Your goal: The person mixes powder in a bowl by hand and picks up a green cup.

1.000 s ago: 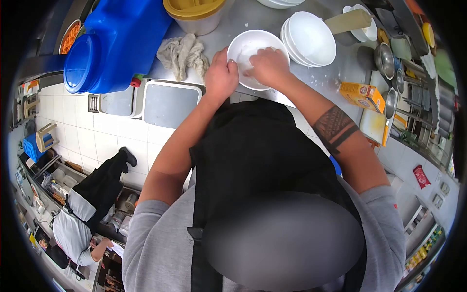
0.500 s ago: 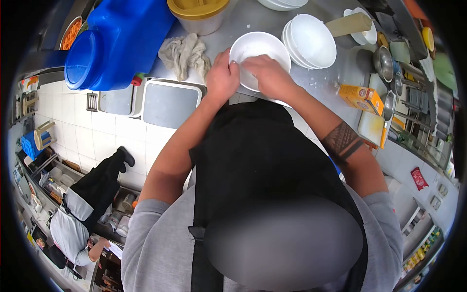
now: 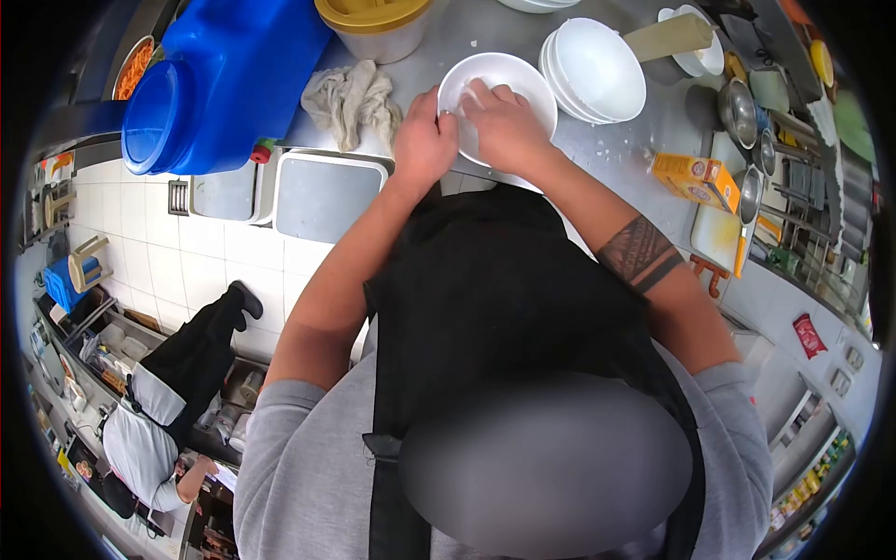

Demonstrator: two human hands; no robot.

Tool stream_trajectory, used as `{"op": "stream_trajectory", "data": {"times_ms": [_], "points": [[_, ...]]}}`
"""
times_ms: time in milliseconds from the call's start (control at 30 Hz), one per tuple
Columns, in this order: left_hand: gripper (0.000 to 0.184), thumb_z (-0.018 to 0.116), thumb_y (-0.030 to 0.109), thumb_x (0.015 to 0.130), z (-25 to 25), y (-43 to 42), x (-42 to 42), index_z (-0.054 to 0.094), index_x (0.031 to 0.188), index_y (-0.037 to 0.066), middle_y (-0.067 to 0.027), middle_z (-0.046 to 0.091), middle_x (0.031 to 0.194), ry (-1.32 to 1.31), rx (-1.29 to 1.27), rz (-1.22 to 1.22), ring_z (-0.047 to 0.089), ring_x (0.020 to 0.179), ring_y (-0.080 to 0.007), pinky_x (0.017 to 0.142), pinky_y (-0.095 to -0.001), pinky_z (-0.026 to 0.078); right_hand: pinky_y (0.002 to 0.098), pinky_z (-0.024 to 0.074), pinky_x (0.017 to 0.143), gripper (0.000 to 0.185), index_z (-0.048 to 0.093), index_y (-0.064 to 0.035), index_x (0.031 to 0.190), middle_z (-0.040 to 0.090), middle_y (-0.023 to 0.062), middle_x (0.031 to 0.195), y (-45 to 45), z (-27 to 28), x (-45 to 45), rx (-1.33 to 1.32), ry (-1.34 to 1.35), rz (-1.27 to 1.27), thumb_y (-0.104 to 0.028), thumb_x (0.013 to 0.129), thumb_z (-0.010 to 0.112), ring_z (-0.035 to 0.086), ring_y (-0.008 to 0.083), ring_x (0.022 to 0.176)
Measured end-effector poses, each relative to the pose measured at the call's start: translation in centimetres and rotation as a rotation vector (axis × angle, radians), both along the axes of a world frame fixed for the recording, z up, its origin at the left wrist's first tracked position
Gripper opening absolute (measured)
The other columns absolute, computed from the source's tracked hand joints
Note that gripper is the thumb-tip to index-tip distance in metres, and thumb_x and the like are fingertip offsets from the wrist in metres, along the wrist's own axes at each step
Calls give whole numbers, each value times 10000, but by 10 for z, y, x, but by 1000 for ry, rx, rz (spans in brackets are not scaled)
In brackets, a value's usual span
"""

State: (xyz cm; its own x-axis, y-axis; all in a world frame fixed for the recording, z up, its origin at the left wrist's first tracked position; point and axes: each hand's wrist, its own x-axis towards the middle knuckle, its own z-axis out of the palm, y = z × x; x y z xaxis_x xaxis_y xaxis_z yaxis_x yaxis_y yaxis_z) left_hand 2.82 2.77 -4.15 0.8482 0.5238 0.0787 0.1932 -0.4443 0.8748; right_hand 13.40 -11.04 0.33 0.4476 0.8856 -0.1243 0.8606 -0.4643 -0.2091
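A white bowl (image 3: 533, 82) stands at the counter's near edge in front of me. My left hand (image 3: 426, 140) is closed on its left rim, thumb toward the inside. My right hand (image 3: 504, 126) reaches into the bowl with bent fingers near the inner left wall; whatever lies under them is hidden. Right of this bowl is a stack of white bowls (image 3: 599, 70), tilted. A crumpled beige cloth (image 3: 350, 105) lies to the left of my left hand. An orange box (image 3: 697, 180) sits at the right, with white specks on the steel near it.
On the left are a big blue container (image 3: 224, 84) and a tub with a gold lid (image 3: 378, 33). Metal bowls (image 3: 737, 117) sit at the far right. Grey-topped bins (image 3: 329, 198) stand below the counter edge. Another person (image 3: 140, 448) works at the lower left.
My right hand has shifted left and slightly up inside the bowl, its fingers now nearer the left inner wall. My left hand keeps its hold on the rim.
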Motion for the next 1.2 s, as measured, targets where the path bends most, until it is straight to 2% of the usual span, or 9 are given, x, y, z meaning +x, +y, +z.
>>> {"op": "stream_trajectory", "data": {"times_ms": [67, 167, 300, 367, 600, 700, 867, 1133, 1200], "points": [[455, 545, 160, 971, -3, 0, 1, 611, 1405, 39, -218, 672, 1251, -12, 0, 7, 678, 1080, -445, 941, -505, 556, 497, 456, 1020, 545, 627, -102, 1469, 637, 172, 1329, 4, 22, -8, -193, -110, 54, -147, 926, 624, 579, 283, 1259], [448, 548, 160, 970, -3, 0, 0, 616, 1396, 39, -224, 674, 1246, -22, -5, 16, 677, 1080, -447, 941, -506, 557, 455, 473, 927, 584, 608, -113, 1491, 695, 146, 1190, 1, 35, -3, -352, -49, 161, -161, 910, 653, 622, 278, 1218], [441, 549, 162, 969, 2, -1, 0, 624, 1387, 43, -231, 675, 1244, -26, -8, 17, 676, 1080, -449, 946, -508, 556, 460, 475, 881, 583, 594, -142, 1511, 737, 104, 1066, 4, 36, 2, -424, -35, 183, -185, 931, 638, 700, 277, 1048], [444, 548, 163, 967, 4, -1, -1, 623, 1387, 43, -230, 676, 1241, -26, -10, 10, 675, 1080, -449, 945, -509, 555, 435, 483, 854, 681, 457, -188, 1627, 752, 131, 1014, 14, 28, 0, -453, -116, 78, -140, 957, 572, 731, 281, 920], [451, 548, 164, 957, 0, -2, 0, 623, 1381, 27, -229, 681, 1226, -57, 15, 26, 675, 1077, -448, 940, -508, 554, 490, 557, 835, 725, 336, -98, 1666, 769, 197, 1078, 17, 15, 11, -512, 48, -224, -140, 968, 528, 754, 336, 996], [451, 549, 164, 955, 2, -2, -1, 624, 1378, 27, -228, 683, 1224, -6, 4, 27, 676, 1076, -445, 940, -509, 553, 477, 571, 895, 712, 390, -148, 1651, 751, 213, 1120, 21, 6, 14, -390, 213, -212, -86, 949, 490, 735, 382, 1007], [447, 547, 168, 957, 1, -2, 1, 626, 1374, 28, -221, 681, 1239, -17, 0, 22, 679, 1077, -440, 939, -507, 552, 476, 566, 876, 742, 583, -319, 1532, 736, 211, 1164, 16, 40, 11, -584, 366, 53, 12, 879, 460, 706, 403, 1019], [453, 539, 177, 961, 1, 0, 0, 628, 1387, 52, -215, 676, 1269, 30, -26, 6, 676, 1102, -438, 962, -498, 550, 469, 578, 860, 648, 541, -265, 1566, 766, 124, 1085, 1, 66, 6, -586, 254, 185, -80, 946, 551, 752, 319, 981], [449, 541, 184, 962, -1, 0, 1, 632, 1382, 52, -215, 674, 1277, -2, -5, 20, 679, 1093, -443, 965, -503, 551, 450, 548, 841, 629, 529, -248, 1578, 781, 95, 1004, 5, 46, 2, -535, 22, 224, -135, 961, 572, 765, 267, 919]]}}
